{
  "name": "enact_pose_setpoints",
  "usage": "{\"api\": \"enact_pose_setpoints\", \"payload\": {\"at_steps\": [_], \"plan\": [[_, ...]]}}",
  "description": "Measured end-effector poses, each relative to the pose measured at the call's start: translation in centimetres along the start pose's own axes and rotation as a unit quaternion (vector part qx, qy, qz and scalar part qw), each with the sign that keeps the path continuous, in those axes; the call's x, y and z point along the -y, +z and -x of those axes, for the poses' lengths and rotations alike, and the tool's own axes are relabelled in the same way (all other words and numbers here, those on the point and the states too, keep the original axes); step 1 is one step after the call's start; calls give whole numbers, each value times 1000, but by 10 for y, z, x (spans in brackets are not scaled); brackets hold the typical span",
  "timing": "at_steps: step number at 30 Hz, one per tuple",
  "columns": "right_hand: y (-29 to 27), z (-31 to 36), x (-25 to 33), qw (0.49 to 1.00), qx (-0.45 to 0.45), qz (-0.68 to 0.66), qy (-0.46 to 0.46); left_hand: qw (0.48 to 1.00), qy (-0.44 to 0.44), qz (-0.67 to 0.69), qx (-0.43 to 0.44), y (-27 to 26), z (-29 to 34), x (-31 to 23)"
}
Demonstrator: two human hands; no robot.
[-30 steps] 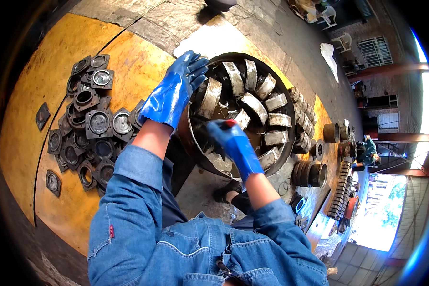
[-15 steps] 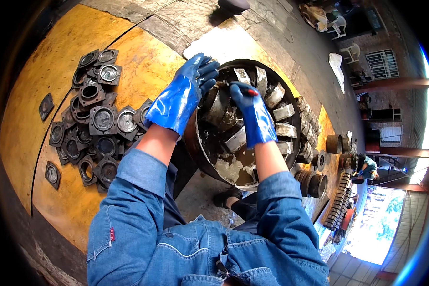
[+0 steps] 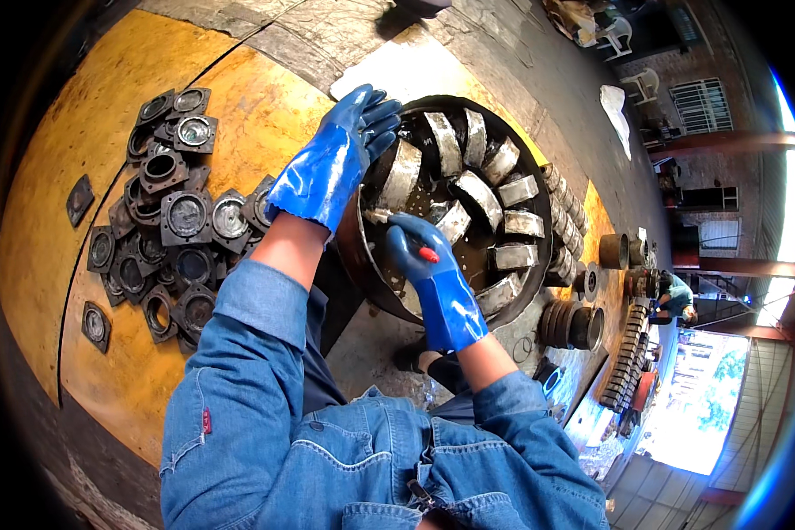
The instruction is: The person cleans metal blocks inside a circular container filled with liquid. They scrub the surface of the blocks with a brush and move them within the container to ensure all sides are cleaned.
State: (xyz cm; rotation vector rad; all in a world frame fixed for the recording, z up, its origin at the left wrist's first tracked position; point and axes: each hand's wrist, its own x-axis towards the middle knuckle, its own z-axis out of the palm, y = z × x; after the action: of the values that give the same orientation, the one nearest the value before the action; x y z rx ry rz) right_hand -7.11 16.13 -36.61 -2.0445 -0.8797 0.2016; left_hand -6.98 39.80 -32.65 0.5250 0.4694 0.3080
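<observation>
A round dark metal tub (image 3: 352,243) sits in front of me, holding wet liquid and several curved metal segments (image 3: 477,196), most of them ranged along its wall. My right hand (image 3: 420,247), in a blue rubber glove, is closed around a red-handled brush (image 3: 428,255). Its pale tip points toward the tub's left inner wall; the glove hides most of the handle. Over the tub's upper left rim is my left hand (image 3: 367,124), also gloved in blue, with fingers stretched out and nothing in them. A curved segment (image 3: 402,174) lies just below those fingers.
Square metal flanges with round openings (image 3: 185,216) are heaped on the yellow floor sheet (image 3: 88,380) to the left. Rows of ribbed metal parts (image 3: 625,358) and rings (image 3: 614,251) stand to the right. Farther right, another person (image 3: 677,299) bends over.
My right hand has moved with the brush from the tub's upper middle down to its lower left side. My left hand has stayed near the rim, fingers still extended. The view has shifted slightly.
</observation>
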Motion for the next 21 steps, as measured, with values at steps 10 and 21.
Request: {"api": "enact_pose_setpoints", "payload": {"at_steps": [10, 21], "plan": [[26, -15, -15, 914, 179, 135, 337, 1000, -5, -11, -12, -1, -6, 3], [-48, -42, 46, 911, -112, -132, 374, 1000, 0, -3, 13, 5, 1, 7]]}}
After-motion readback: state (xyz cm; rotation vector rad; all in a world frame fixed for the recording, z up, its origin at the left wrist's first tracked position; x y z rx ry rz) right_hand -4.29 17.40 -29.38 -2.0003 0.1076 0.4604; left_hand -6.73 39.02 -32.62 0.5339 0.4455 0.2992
